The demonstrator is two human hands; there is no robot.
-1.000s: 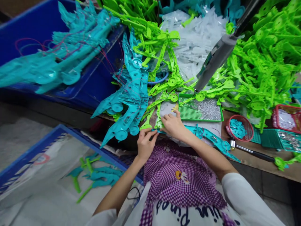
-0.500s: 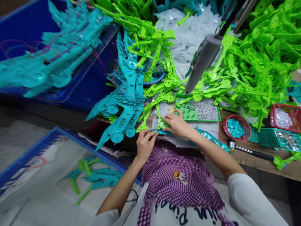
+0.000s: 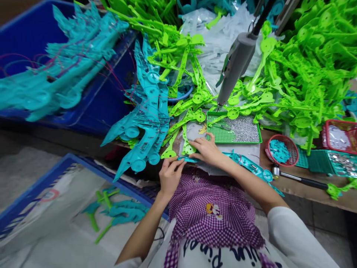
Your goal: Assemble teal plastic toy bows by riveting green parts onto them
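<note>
At the table's front edge, my left hand [image 3: 169, 175] pinches the left end of a teal plastic part [image 3: 191, 159] between thumb and fingers. My right hand [image 3: 208, 150] is bent over the same part, its thumb and fingertips closed down on it; the hand hides the grip itself. Under my right forearm lies a long teal plastic shell [image 3: 251, 165] with a round disc at its right end. Whether it joins the part in my hands, I cannot tell. Just beyond my right fingertips lies a lime-green plastic arm [image 3: 187, 147].
A green tray [image 3: 234, 141] of small metal pieces stands behind my right hand, under a hanging grey screwdriver [image 3: 237, 67]. Rightward are a red basket [image 3: 294, 158] and a hammer [image 3: 301, 180]. Teal shells [image 3: 152, 108] are stacked leftward, lime-green parts [image 3: 312, 74] heaped behind. A blue crate [image 3: 67, 160] is lower left.
The long teal shell's right end now reaches farther right and toward me. My right hand has shifted slightly, showing more of the lime-green arm's near end. My left hand keeps its pinch.
</note>
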